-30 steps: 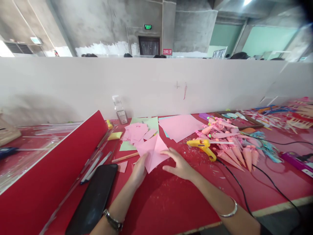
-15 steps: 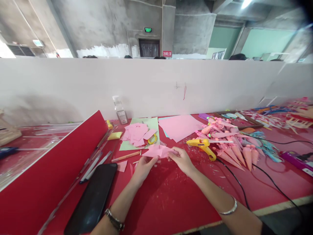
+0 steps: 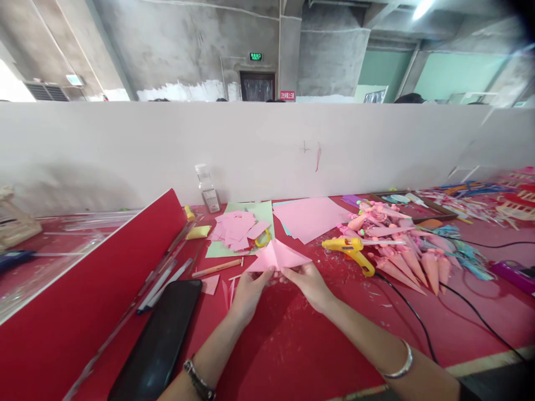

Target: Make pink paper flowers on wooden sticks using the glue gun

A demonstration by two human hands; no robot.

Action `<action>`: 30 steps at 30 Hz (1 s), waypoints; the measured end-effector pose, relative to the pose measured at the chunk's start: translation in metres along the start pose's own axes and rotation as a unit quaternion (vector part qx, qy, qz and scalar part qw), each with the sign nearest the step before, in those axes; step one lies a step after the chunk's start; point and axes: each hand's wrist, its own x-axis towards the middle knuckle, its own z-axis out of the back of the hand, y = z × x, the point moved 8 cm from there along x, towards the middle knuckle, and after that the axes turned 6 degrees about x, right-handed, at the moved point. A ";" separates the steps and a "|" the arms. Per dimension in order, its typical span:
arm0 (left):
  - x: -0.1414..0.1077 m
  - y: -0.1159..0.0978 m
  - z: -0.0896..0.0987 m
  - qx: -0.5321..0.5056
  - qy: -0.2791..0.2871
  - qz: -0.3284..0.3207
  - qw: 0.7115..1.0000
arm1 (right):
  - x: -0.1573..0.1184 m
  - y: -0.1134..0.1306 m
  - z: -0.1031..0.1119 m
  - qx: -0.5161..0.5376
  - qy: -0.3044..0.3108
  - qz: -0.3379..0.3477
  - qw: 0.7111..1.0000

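A folded piece of pink paper (image 3: 279, 255) is held up above the red table, its peak pointing away from me and its sides spread like wings. My left hand (image 3: 249, 289) pinches its near edge left of the middle. My right hand (image 3: 310, 284) pinches the same edge just to the right, and the thumbs almost meet. Close to my left hand lie a folded pink paper strip (image 3: 228, 294) and a small pink paper piece (image 3: 210, 284). Beyond the held paper, a heap of cut pink pieces (image 3: 236, 229) rests on a green sheet (image 3: 217, 250).
To the right, a yellow glue gun (image 3: 349, 249) lies beside a pile of pink paper cones (image 3: 403, 262); its black cord (image 3: 407, 306) crosses the table. At left are a black phone (image 3: 161, 345), pens (image 3: 161, 287) and a red divider (image 3: 96, 278). Pink sheets (image 3: 311, 217) lie behind.
The pink paper has been turned and spread, so its peak now stands up. My right hand has shifted from the paper's right end in to its near edge, close to my left.
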 end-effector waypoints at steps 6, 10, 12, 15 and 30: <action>-0.002 -0.012 0.003 0.139 -0.033 -0.046 0.989 | -0.001 0.001 0.005 -0.039 -0.020 -0.008 0.999; -0.003 -0.016 0.004 0.180 -0.038 -0.071 0.980 | -0.001 0.002 0.007 -0.058 -0.035 -0.010 0.998; -0.003 -0.016 0.004 0.185 -0.037 -0.076 0.979 | -0.002 0.003 0.007 -0.063 -0.036 -0.008 0.997; -0.003 -0.014 0.003 0.195 -0.026 -0.078 0.977 | -0.002 0.004 0.006 -0.062 -0.031 -0.010 0.998; -0.004 -0.021 0.008 0.226 -0.065 -0.086 0.968 | -0.002 0.007 0.001 -0.106 0.008 0.006 0.994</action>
